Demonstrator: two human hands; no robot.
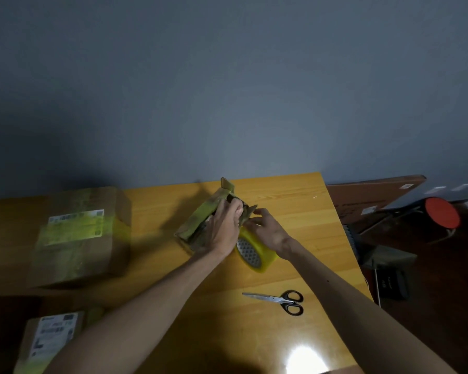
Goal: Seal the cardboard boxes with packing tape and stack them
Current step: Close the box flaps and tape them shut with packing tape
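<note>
Right now the small box [200,225] stands tilted on the wooden table [295,206], its top flaps crumpled and partly raised, with strips of yellowish tape along its sides. The left hand [224,230] lies over the box's near top edge, fingers curled round the flaps and gripping them. The right hand [268,228] comes in from the box's right side; its fingers reach to the crumpled flap, but the blur keeps me from telling whether they pinch it or only touch it. Just beside the box, under the right wrist, the yellow tape roll [257,249] stands on edge, touching or nearly touching the box's near right corner. The scissors [278,300] lie closed on the table nearer the person than the box, well apart from it. A large taped box [81,236] sits to the left of the small box, and another labelled box [49,344] lies nearer still on that side. A red stool [442,211] stands off the table, far to the box's right.
</note>
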